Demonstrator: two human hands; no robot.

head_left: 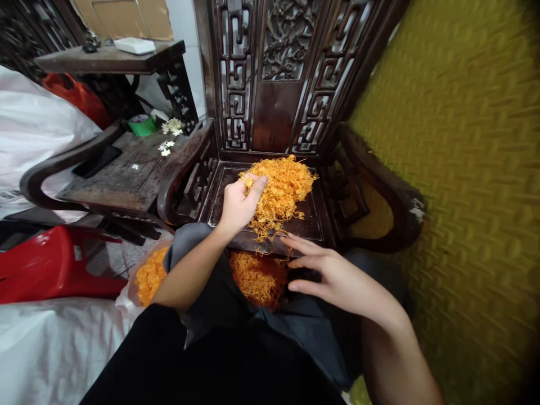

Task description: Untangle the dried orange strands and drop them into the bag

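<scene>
A heap of small orange plastic-looking flower pieces with thin stems (282, 185) lies on the seat of a dark carved wooden chair (323, 216). My left hand (241, 203) is at the heap's left side, thumb and fingers pinched on a small yellow-orange flower piece (248, 181). At the front edge of the seat my right hand (323, 270) is open, its fingers apart, close to a few loose stems. Whether its fingertips touch those stems I cannot tell. Below the seat, between my knees, is a mass of thin orange stems (259, 278).
A second wooden chair (126, 169) on the left bears a green tape roll (142, 125) and small white flower pieces (166, 147). A red plastic stool (54, 264), white sacks (37, 129) and a bag of orange pieces (151, 275) stand left. A yellow-green woven surface (464, 169) rises on the right.
</scene>
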